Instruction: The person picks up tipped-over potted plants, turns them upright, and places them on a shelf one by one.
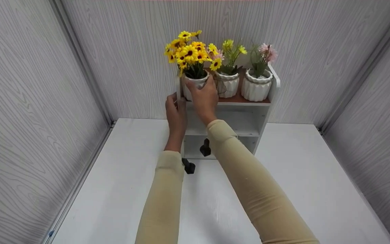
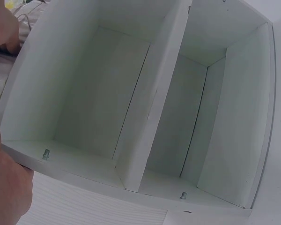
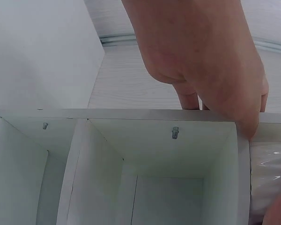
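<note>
A small white shelf [image 1: 222, 104] stands against the back wall with a brown top board. On its top left sits a white ribbed pot [image 1: 189, 93] of yellow sunflower-like flowers [image 1: 190, 54]. My right hand [image 1: 206, 98] grips this pot, thumb on the left and fingers on the right. My left hand [image 1: 176, 113] holds the shelf's left side panel, thumb at the front edge and fingers around the outside; the right wrist view shows this left hand [image 3: 201, 61] on the panel. Whether the pot touches the board is hidden.
Beside it on the top board are a white pot [image 1: 228, 84] with yellow-green flowers and a white pot [image 1: 256, 86] with pink flowers. Below are open compartments [image 2: 103, 93] with small metal pegs [image 2: 46, 154]. Wood-grain walls enclose the white table [image 1: 130, 162].
</note>
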The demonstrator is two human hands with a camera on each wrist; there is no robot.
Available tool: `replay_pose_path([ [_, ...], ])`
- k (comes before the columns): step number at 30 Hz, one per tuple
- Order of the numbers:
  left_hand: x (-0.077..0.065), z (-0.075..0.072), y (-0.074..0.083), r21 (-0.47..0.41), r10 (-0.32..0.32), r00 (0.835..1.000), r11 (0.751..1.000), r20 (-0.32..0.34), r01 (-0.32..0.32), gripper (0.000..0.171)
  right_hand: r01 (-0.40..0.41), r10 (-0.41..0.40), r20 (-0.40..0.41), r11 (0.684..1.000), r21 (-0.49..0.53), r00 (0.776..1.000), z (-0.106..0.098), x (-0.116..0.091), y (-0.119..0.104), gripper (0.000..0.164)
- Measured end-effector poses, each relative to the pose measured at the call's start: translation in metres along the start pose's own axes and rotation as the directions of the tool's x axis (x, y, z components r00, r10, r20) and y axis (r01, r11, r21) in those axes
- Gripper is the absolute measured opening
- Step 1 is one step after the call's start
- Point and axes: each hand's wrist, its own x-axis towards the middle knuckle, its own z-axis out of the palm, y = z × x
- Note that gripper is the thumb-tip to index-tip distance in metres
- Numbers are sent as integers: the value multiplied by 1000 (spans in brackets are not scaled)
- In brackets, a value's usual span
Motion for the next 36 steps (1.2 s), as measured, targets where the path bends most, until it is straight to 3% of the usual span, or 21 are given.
replay_pose_path([
  [17,0,2,-1,-24,9,1000,1000,9,-9,33,-39,39,25,999,28,999,7,12,0,104],
  [26,-2,0,-4,-2,35,999,999,4,-34,32,-21,18,58,999,50,998,8,8,5,108],
  [36,1,-1,-3,-22,25,1000,999,15,-25,35,27,-30,30,992,122,999,7,-3,7,105],
])
